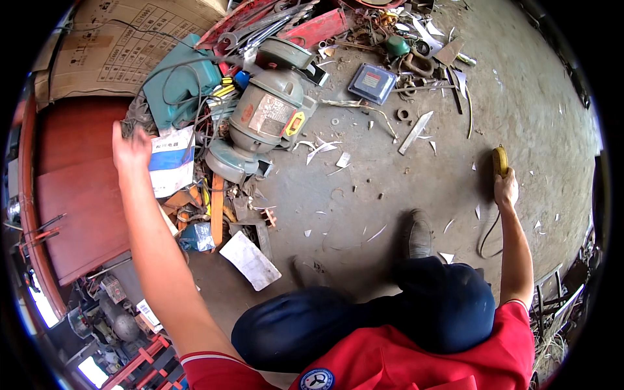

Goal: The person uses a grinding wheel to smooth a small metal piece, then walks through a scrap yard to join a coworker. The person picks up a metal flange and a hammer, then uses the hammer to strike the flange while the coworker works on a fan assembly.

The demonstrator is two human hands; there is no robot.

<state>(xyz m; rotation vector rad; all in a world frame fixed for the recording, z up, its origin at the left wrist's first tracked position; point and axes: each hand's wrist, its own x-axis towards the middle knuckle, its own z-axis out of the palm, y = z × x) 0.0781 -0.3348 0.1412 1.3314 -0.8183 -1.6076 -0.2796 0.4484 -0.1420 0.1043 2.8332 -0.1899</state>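
Left hand (pixel 132 148), at the frame's left, grips a white-and-blue packet (pixel 171 161) lifted beside the grey-green bench grinder (pixel 265 120), while the right hand (pixel 506 188), at right, closes around a yellow-handled tool (pixel 500 160) over the concrete floor (pixel 364 195); both items are in hand, neither yet set down.

A workshop: bench grinder (pixel 266 120), wrenches (pixel 270 23) and metal scraps (pixel 416 132) litter the concrete floor (pixel 533 110).

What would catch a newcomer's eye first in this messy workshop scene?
Probably the grey-green bench grinder lying on the concrete floor amid scrap metal and cables, upper centre. To its left, the left hand touches a white-and-blue packet. Far right, the right hand has its grip on a yellow-handled tool with a trailing cord.
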